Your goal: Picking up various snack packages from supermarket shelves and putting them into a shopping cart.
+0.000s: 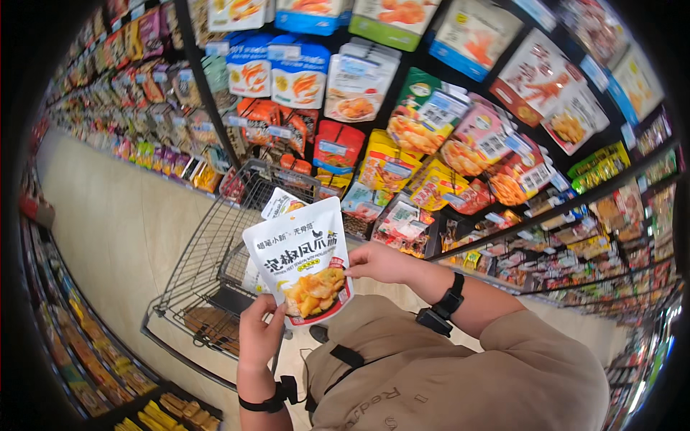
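A white snack pouch of chicken feet tendon [299, 261] is held up in front of my body, its printed front facing me. My left hand [262, 326] pinches its lower left edge between thumb and fingers. At the right edge, my right hand [374, 263] grips it the same way. Beyond the pouch stands a wire shopping cart [188, 269]; a second white pouch [280, 203] shows in it, partly covered by the held one. Another white packet [253, 279] lies lower in the cart, mostly hidden.
Hanging racks of snack bags, with blue and white pouches [299, 73] and yellow bags [389, 164], rise ahead. Shelves run along the left and right. A pale floor aisle [113, 199] lies left of the cart. Yellow packs [161, 415] fill a low shelf at bottom left.
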`<state>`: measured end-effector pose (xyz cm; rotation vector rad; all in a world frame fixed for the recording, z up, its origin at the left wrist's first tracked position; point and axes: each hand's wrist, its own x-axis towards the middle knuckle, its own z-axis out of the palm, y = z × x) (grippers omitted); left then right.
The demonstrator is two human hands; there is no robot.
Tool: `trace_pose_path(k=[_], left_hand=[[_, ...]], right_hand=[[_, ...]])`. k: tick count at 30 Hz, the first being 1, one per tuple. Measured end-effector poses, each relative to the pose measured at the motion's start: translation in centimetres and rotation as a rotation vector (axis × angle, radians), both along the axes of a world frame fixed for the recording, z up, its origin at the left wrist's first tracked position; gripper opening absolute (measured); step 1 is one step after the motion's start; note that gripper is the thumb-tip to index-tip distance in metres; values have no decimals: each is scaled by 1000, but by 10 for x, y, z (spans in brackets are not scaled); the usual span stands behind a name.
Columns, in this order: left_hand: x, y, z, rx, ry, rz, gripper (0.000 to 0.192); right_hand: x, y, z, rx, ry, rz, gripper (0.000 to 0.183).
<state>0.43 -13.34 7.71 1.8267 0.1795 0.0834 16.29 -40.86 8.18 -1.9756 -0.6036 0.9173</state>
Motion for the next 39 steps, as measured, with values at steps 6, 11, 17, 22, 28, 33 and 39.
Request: trace_pose_path(k=[6, 11, 17, 22, 28, 33, 39], left_hand=[[-6, -38, 18, -157, 46, -153, 3], [9, -94, 51, -37, 37, -317, 10], [35, -185, 71, 62, 92, -426, 8], [58, -274, 91, -69, 116, -583, 8], [92, -394, 113, 51, 64, -667, 11], [109, -467, 110, 59, 38, -749, 11], [116, -521, 112, 158, 0, -832, 10]], right_hand=[[-39, -73, 47, 119, 37, -99, 22], [-65, -143, 65, 195, -16, -193, 22], [-84, -248, 74, 138, -126, -272, 20], [-106, -349, 81, 256, -124, -400, 18], [-119, -454, 93, 318, -30, -592, 16], [-131, -519, 88, 285, -15, -734, 15], [-139, -564, 90, 377, 123, -797, 11]])
